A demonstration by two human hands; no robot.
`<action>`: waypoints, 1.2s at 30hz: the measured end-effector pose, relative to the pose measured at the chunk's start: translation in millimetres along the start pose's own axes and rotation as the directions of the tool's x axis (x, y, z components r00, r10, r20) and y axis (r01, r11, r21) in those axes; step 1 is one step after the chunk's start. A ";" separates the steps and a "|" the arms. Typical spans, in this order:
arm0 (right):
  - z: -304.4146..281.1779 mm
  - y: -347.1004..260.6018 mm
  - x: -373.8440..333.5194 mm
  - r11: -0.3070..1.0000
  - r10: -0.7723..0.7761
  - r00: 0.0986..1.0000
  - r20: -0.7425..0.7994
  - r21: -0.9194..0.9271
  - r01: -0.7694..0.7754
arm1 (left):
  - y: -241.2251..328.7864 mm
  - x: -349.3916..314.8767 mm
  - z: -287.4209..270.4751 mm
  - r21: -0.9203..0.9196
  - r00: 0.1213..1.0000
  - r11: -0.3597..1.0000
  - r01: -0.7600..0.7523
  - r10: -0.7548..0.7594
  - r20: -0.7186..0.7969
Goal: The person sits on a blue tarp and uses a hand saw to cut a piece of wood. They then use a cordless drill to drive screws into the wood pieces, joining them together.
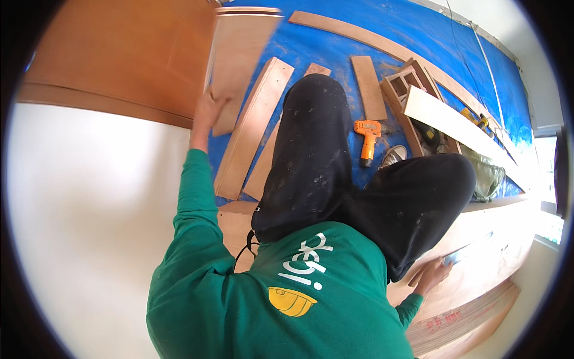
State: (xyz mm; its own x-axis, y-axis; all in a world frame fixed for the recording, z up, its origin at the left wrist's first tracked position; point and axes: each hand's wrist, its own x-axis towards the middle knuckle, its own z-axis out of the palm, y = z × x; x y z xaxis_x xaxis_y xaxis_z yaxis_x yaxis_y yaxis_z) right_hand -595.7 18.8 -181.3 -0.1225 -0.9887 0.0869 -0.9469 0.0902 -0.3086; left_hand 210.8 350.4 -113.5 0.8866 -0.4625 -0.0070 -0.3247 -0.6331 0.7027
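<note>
My left hand [210, 110] reaches forward and grips the near left edge of a flat wooden board [242, 66]. That board is blurred by motion and tilted up beside an orange-brown wooden panel. My right hand [433, 274] is down beside my hip on a pale plywood surface [472, 263], fingers stretched out. A small bluish-white patch or thing touches the area beside it; I cannot tell what it is. An orange cordless drill [368, 140] lies on the blue floor sheet past my knees.
Several wooden strips lie on the blue sheet [335, 45], among them a wide plank [254, 128]. To the right, a wooden tool box [394, 96] has a pale board [460, 128] across it. The orange-brown panel [119, 54] stands left, above a white surface [89, 209].
</note>
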 end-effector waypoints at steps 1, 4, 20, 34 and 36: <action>-5.7 -18.4 12.6 0.994 0.015 0.999 -0.043 0.110 -0.010 | -12.6 -6.3 22.2 -0.022 0.999 0.999 0.027 -0.027 0.025; -20.3 -94.8 57.1 0.899 0.025 0.996 -0.085 0.438 0.015 | -27.8 -8.5 77.7 0.418 0.993 0.902 -0.103 0.120 -0.015; 184.9 -369.3 181.2 0.195 -0.366 0.479 0.798 0.569 -0.799 | 6.6 -59.2 127.7 0.013 0.971 0.992 0.123 -0.123 0.205; 227.0 -421.6 253.7 0.129 -0.387 0.577 0.719 0.662 -0.739 | 38.9 47.8 284.3 0.179 0.992 0.983 -0.039 0.016 0.124; 221.7 -435.8 269.5 0.197 -0.399 0.613 0.682 0.717 -0.669 | 39.9 63.3 299.5 0.191 0.986 0.980 -0.046 0.014 0.164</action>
State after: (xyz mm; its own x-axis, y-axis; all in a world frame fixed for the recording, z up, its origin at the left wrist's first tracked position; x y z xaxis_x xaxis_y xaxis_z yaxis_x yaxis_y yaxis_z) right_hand -150.2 -313.5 -233.4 0.5052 -0.7242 -0.4694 0.1088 0.5930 -0.7978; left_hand 155.3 109.9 -299.1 0.8157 -0.5671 -0.1140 -0.4221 -0.7183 0.5530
